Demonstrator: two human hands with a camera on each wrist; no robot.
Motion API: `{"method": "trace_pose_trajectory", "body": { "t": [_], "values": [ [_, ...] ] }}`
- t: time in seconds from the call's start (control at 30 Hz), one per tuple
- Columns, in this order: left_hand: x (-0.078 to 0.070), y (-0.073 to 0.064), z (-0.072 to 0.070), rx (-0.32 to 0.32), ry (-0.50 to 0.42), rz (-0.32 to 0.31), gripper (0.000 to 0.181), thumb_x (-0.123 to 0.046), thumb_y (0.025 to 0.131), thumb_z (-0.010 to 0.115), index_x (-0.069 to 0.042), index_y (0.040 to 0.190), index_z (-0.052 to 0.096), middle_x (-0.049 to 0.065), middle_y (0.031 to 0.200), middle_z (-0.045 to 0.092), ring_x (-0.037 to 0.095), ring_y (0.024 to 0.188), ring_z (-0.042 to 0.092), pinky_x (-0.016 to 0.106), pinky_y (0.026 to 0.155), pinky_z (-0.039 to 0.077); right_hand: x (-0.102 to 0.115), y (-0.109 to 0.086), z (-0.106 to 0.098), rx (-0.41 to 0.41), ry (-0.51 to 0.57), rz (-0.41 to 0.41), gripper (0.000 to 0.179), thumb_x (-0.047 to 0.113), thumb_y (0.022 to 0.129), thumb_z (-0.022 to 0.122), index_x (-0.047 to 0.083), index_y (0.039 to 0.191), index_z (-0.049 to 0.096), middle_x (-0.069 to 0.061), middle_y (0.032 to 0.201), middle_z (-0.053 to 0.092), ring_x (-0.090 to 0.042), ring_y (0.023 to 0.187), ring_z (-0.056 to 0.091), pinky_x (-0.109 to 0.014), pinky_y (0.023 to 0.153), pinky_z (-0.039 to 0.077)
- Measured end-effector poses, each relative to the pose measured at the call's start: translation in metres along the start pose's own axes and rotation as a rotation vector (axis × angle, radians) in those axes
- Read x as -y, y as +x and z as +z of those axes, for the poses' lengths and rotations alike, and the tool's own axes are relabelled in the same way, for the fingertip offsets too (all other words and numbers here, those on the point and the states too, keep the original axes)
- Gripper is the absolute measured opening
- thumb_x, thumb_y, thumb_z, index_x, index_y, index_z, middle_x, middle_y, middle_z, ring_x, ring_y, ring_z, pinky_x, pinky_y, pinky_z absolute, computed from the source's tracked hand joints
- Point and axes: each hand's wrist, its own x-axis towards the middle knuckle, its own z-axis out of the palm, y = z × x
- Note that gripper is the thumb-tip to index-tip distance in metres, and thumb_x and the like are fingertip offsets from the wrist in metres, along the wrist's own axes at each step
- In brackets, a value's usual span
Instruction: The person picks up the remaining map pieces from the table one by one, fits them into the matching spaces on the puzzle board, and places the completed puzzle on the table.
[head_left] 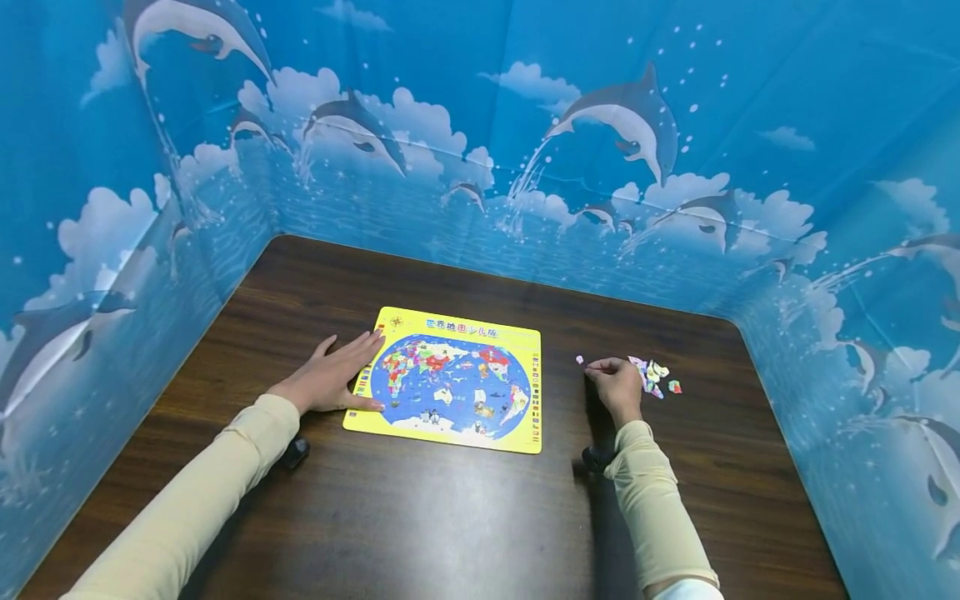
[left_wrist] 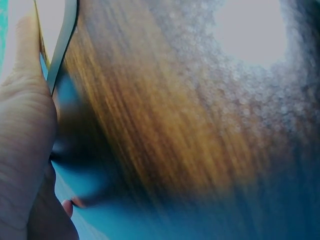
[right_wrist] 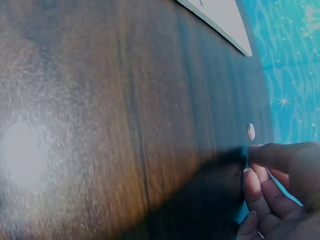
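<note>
Map [head_left: 453, 379] lies flat on the table [head_left: 450, 517]; left hand [head_left: 339, 372] rests over its left edge, thumb spread wide from the fingers. Right hand [head_left: 618, 387], right of the map, has fingertips drawn narrow near a small pale piece [head_left: 579, 359]; cannot tell whether they pinch anything. Coloured pieces [head_left: 658, 372] lie farther right of the map.

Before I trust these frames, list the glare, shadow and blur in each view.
Head: pale sheen on the table, dark shadow beside the right sleeve; left wrist: white glare upper right, table grain blurred; right wrist: softer glare at left, dark shadow beside the fingers.
</note>
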Motion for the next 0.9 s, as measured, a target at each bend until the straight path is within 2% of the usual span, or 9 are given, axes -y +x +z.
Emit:
{"method": "trace_pose_trajectory", "body": {
  "t": [0.13,0.23,0.4,0.53,0.9],
  "values": [
    [-0.002,0.000,0.000,-0.003,-0.002,-0.005,0.119,-0.077,0.072,0.062,-0.007,0.156,0.016,0.011,0.162,0.014,0.030,0.147,0.014,0.065,0.111,0.005,0.002,0.001,0.001,0.001,0.030,0.018,0.019,0.016,0.084,0.075,-0.001,0.094,0.074,-0.014,0.085,0.071,-0.025,0.078,0.062,-0.032,0.067,0.045],
    [-0.002,-0.001,0.001,-0.007,-0.007,-0.008,0.119,-0.077,0.071,0.063,-0.007,0.156,0.016,0.010,0.162,0.014,0.030,0.147,0.014,0.065,0.111,0.004,0.006,0.000,0.004,0.012,0.040,0.016,0.027,0.021,0.085,0.075,-0.001,0.101,0.074,-0.017,0.091,0.072,-0.030,0.084,0.065,-0.039,0.073,0.049],
    [0.000,-0.004,0.002,-0.021,-0.024,0.010,0.117,-0.076,0.073,0.063,-0.007,0.156,0.016,0.010,0.162,0.014,0.029,0.148,0.014,0.065,0.112,0.004,0.014,0.000,0.012,-0.013,0.038,0.007,0.021,0.019,0.085,0.076,0.002,0.097,0.077,-0.016,0.096,0.073,-0.032,0.095,0.066,-0.044,0.083,0.048],
    [0.000,-0.004,0.004,-0.026,-0.028,0.012,0.117,-0.076,0.073,0.062,-0.008,0.156,0.015,0.010,0.162,0.013,0.028,0.148,0.013,0.064,0.112,0.003,0.015,0.000,0.012,-0.001,0.047,0.015,0.017,0.017,0.086,0.076,0.002,0.094,0.077,-0.016,0.095,0.073,-0.032,0.093,0.065,-0.044,0.081,0.048],
    [0.000,-0.003,0.002,-0.031,-0.029,0.008,0.116,-0.074,0.073,0.064,-0.008,0.156,0.016,0.009,0.162,0.014,0.029,0.148,0.014,0.064,0.112,0.004,0.015,0.004,0.013,0.078,0.100,0.069,0.018,0.019,0.088,0.074,0.003,0.096,0.075,-0.013,0.095,0.071,-0.026,0.086,0.062,-0.038,0.074,0.048]
  ]
}}
